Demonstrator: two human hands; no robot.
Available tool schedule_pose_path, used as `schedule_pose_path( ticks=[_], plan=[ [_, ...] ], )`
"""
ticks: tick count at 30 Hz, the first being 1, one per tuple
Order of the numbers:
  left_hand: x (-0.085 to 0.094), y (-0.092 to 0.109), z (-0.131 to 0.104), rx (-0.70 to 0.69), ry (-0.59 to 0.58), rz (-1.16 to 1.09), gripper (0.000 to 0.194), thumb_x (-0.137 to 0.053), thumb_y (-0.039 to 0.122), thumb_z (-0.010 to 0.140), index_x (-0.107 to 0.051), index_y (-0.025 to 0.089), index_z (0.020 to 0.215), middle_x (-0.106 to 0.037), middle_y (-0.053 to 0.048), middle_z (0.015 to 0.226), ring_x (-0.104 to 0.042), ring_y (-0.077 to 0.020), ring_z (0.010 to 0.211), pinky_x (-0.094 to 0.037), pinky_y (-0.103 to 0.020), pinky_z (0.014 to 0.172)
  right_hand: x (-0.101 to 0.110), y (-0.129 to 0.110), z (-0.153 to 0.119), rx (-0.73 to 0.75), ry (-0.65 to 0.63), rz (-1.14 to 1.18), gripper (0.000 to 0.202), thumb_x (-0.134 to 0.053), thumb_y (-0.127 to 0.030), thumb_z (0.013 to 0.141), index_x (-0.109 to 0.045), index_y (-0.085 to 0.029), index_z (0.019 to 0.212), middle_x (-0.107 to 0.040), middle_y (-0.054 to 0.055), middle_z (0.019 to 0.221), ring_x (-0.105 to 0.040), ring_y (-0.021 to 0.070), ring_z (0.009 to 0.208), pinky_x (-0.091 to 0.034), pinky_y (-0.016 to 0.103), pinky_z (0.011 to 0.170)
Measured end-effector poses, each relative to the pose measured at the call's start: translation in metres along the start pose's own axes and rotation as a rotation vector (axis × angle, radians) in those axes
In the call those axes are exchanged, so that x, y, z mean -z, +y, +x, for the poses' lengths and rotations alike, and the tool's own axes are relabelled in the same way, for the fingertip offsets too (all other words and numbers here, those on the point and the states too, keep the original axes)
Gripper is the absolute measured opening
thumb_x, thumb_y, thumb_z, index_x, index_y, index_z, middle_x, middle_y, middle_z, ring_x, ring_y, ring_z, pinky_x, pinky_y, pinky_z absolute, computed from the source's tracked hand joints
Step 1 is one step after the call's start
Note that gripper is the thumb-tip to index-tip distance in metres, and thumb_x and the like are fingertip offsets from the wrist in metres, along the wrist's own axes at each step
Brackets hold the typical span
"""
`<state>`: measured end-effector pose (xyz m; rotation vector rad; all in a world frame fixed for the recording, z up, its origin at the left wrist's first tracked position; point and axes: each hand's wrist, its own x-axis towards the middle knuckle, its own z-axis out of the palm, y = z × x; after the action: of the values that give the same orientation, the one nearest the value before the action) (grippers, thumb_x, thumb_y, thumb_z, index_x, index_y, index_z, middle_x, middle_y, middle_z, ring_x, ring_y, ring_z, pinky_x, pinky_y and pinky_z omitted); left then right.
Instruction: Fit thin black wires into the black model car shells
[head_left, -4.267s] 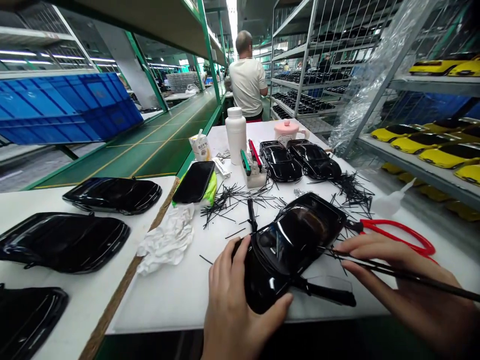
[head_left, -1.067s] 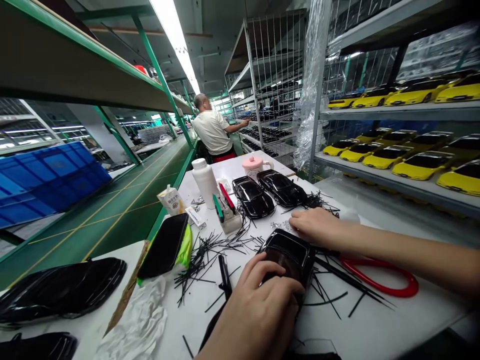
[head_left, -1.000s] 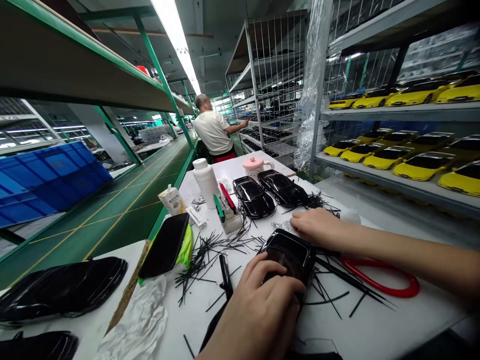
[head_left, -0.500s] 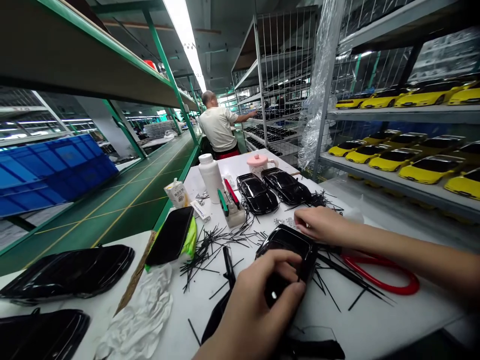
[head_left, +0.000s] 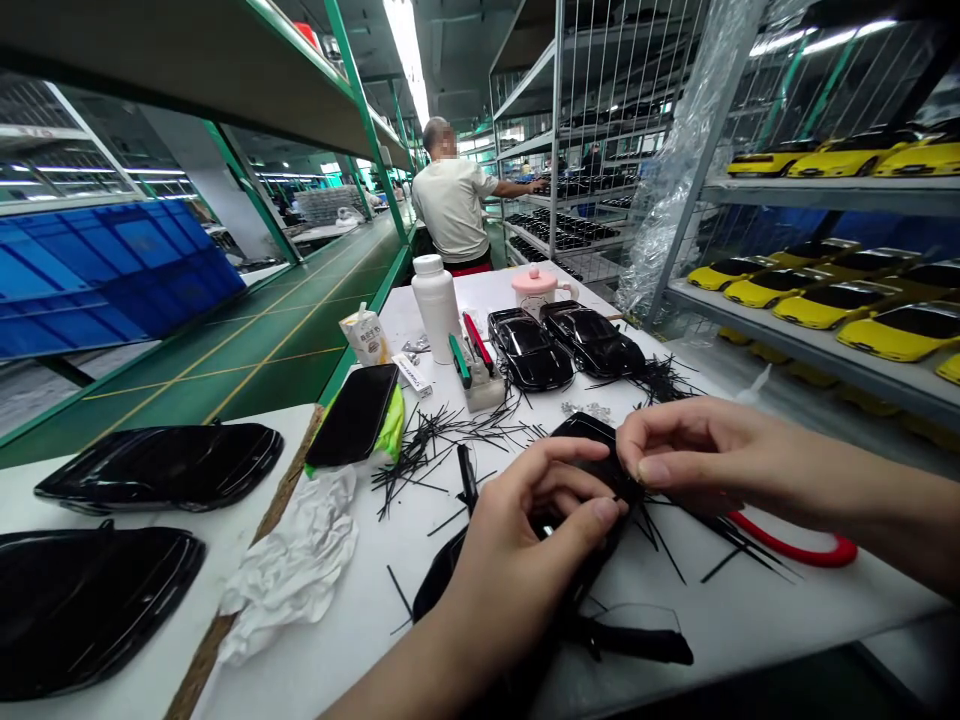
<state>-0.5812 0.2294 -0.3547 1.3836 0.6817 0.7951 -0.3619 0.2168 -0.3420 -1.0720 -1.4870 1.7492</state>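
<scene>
My left hand (head_left: 525,540) curls over the glossy black toy car body (head_left: 592,470) on the white table (head_left: 360,610), my right hand (head_left: 690,450) pinches narrowly at its rear edge, two finished black cars (head_left: 562,345) beyond, this one seemingly unfinished.

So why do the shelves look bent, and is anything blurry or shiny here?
Head view: the wide lens bows the shelf posts near the edges; the ceiling light strip burns out white; the glossy black car shell between the left hand and right hand mirrors the lamps; the worker's face is blurred.
</scene>
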Motion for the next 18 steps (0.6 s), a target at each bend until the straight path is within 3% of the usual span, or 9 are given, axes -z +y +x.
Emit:
schedule_pose_path(
  ticks=[7,18],
  plan=[
    [-0.002,0.001,-0.001,-0.047,-0.012,0.005,0.019,-0.069,0.019,0.087,-0.064,0.019,0.106,-0.069,0.002,0.08,-0.062,-0.0081,0.075,-0.049,-0.019,0.073,-0.01,0.007,0.002,-0.053,0.016,0.25,0.026,-0.075,-0.038,0.085,-0.06,-0.017,0.083,-0.032,-0.009,0.055,-0.023,0.0036,0.048,-0.015,0.016,0.042],
    [-0.003,0.001,-0.003,-0.053,0.003,0.03,0.019,-0.069,0.017,0.088,-0.064,0.018,0.106,-0.07,0.002,0.081,-0.062,-0.0074,0.074,-0.048,-0.017,0.072,-0.015,0.006,0.002,-0.096,0.027,0.293,0.027,-0.077,-0.038,0.082,-0.059,-0.017,0.081,-0.03,-0.01,0.052,-0.02,0.0032,0.046,-0.013,0.016,0.041]
  ],
)
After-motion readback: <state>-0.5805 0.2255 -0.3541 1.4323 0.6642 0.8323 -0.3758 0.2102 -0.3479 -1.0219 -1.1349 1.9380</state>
